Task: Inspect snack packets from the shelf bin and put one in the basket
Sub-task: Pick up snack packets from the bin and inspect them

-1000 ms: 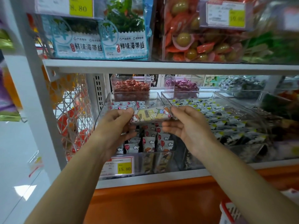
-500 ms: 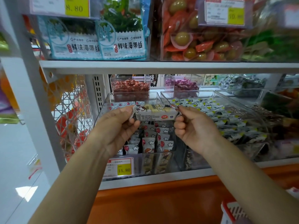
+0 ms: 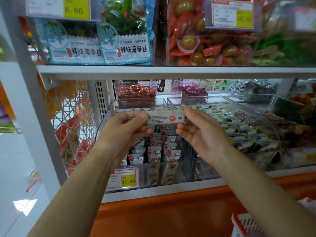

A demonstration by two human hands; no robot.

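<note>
A small oblong white snack packet (image 3: pixel 165 118), its printed side with fine text and a red mark turned toward the camera, is held level in the air between both hands. Its left end is pinched by the left hand (image 3: pixel 126 129), whose thumb and curled fingers are closed round it. Its right end is pinched between the thumb and forefinger of the right hand (image 3: pixel 200 132), while the other fingers are kept loosely bent below the packet.

The packet is held just above the clear plastic shelf bin (image 3: pixel 104 124), in front of its rear part. The bin is filled with rows of similar white packets printed with red balloons and clouds (image 3: pixel 168 151). A white and yellow price label marked 15.80 (image 3: pixel 128 180) is fixed to the bin's front wall. The bin is set on the lower level of a white metal shelf (image 3: pixel 153 71), beside a second clear bin of black, white and yellow packets (image 3: pixel 242 129).

A corner of a red and white plastic basket (image 3: pixel 242 224) is seen at the lower right, well apart from the packet.
</note>
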